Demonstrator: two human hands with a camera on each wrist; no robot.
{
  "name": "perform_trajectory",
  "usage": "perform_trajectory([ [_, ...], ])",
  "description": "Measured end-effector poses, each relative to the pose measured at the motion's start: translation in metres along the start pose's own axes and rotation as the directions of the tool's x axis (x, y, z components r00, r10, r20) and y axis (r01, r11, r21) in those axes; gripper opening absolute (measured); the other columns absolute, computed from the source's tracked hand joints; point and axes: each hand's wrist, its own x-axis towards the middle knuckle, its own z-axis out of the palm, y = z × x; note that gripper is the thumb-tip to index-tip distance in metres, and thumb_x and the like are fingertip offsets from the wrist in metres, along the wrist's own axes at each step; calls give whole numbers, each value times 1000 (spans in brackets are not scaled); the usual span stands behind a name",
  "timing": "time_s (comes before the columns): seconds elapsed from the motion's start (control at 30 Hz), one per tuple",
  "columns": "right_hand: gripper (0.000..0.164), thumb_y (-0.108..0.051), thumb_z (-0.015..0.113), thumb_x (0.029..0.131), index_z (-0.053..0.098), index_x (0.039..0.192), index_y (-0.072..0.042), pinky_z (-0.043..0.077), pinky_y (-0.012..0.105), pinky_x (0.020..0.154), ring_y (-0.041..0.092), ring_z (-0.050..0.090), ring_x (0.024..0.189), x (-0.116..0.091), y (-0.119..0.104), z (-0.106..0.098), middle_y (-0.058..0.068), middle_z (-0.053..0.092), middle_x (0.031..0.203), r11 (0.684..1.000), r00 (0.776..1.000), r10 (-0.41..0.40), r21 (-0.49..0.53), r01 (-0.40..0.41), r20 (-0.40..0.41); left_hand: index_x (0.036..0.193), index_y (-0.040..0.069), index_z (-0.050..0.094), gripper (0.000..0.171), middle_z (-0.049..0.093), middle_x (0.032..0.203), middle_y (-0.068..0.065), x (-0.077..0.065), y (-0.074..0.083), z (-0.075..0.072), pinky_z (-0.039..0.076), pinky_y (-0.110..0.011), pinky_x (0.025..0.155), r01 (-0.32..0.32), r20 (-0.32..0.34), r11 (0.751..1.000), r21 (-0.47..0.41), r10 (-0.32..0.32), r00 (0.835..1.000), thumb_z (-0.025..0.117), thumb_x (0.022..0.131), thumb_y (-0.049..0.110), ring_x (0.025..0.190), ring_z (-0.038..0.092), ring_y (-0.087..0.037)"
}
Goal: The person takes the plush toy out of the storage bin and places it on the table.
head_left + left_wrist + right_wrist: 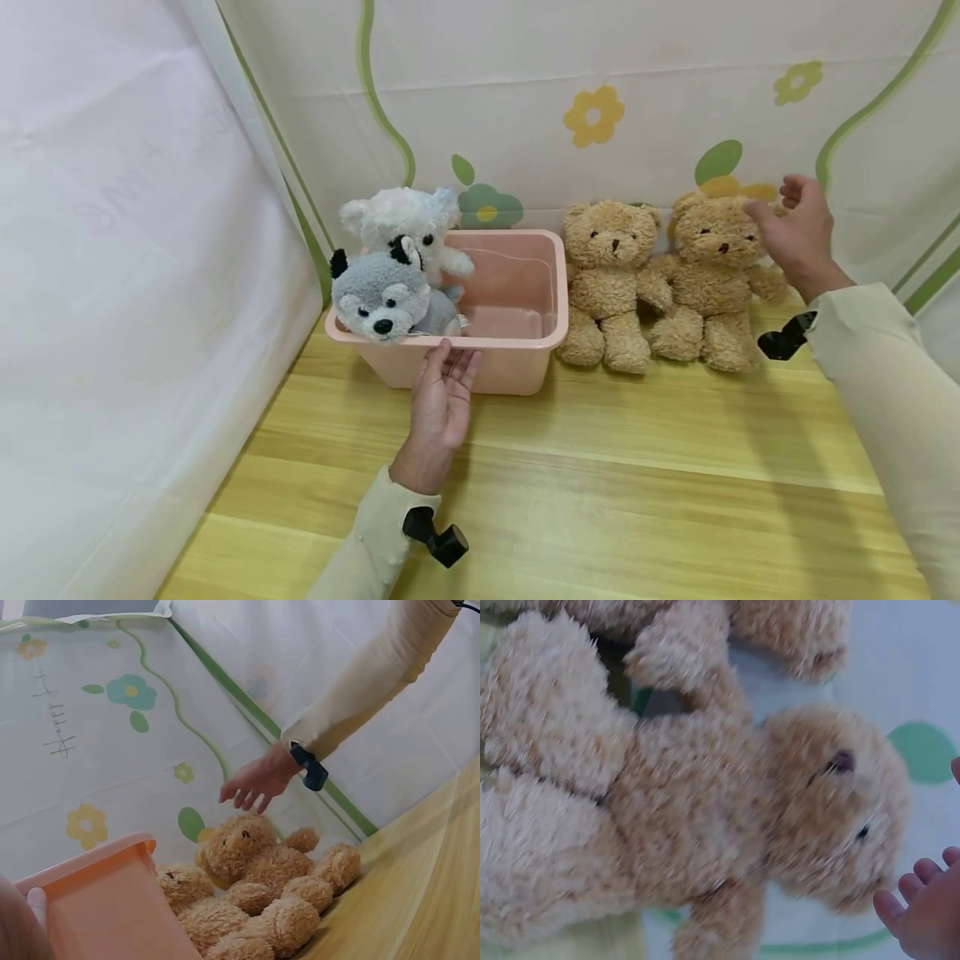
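1. the right grip [802, 229] is a bare hand with thumb and fingers apart, loosely bent and holding nothing; it hangs just over the head of the outer bear. whether a fingertip brushes the fur, i cannot tell.
2. the left grip [442, 404] is palm up at the front of the bin, its fingers loosely extended and touching the bin just under the rim; they are not closed round anything.
3. the outer bear [723, 279], tan and curly with a dark brown nose, sits upright on the worktop, nearest the right hand, its back to the printed cloth.
4. the inner bear [613, 283], of the same tan plush, sits between the outer bear and the bin, close beside both.
5. the pink bin [513, 367] stands to the left of the two bears, its back close to the cloth.
6. in the left part of the bin are two plush toys: a grey and white husky [382, 296] in front, its head over the front rim, and a white plush [405, 221] behind it.
7. cream sleeves [877, 358] cover both arms, with a black device [786, 336] at each wrist.
8. the worktop [600, 500] has a pale wood grain.
9. behind stands the printed cloth [510, 108], with flowers, leaves and wavy green lines; plain white cloth [112, 250] hangs on the left.
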Motion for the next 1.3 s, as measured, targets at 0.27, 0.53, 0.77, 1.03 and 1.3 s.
perform_trajectory([
  [0.27, 67, -44, 52, 90, 19, 144, -26, 24, 44, 117, 19, 19, 140, -9, -37, 19, -2, 22, 152, 992, 991, -127, -21, 128, 36, 89, 12, 48, 8, 55, 88, -1, -1, 1, 1, 55, -26, 90, 2, -3, 1000, -1, -2, 1000, 50, 95, 17, 85, 60, -13],
  [0.53, 69, -46, 54, 89, 18, 145, -27, 22, 44, 118, 18, 19, 141, -22, -70, 34, 0, 20, 153, 979, 976, -192, -41, 197, 107, 90, 12, 49, 7, 54, 88, -1, -2, 0, 2, 55, -25, 90, -2, 0, 1000, 11, 2, 1000, 49, 96, 16, 86, 60, -13],
  [0.77, 66, -42, 54, 90, 18, 144, -31, 22, 46, 117, 17, 18, 141, -33, -92, 47, -5, 21, 153, 967, 954, -246, -19, 253, 171, 91, 12, 48, 7, 54, 89, -1, -2, 0, 2, 55, -25, 91, -4, -2, 1000, 19, 4, 1000, 49, 96, 17, 86, 60, -13],
  [1.03, 67, -36, 58, 90, 20, 144, -29, 23, 44, 117, 18, 22, 140, -50, -117, 64, -2, 24, 152, 939, 915, -342, 32, 343, 216, 90, 12, 49, 7, 55, 88, -1, -2, 0, 3, 55, -25, 90, -12, 1, 1000, 23, 12, 1000, 49, 96, 17, 85, 60, -13],
  [1.3, 72, -33, 61, 88, 18, 145, -30, 25, 43, 117, 19, 23, 140, -68, -138, 79, -1, 23, 153, 907, 864, -411, 36, 419, 290, 87, 12, 49, 9, 55, 87, -1, -3, -1, 3, 55, -25, 89, -17, -10, 1000, 18, 17, 1000, 49, 96, 16, 84, 61, -13],
])
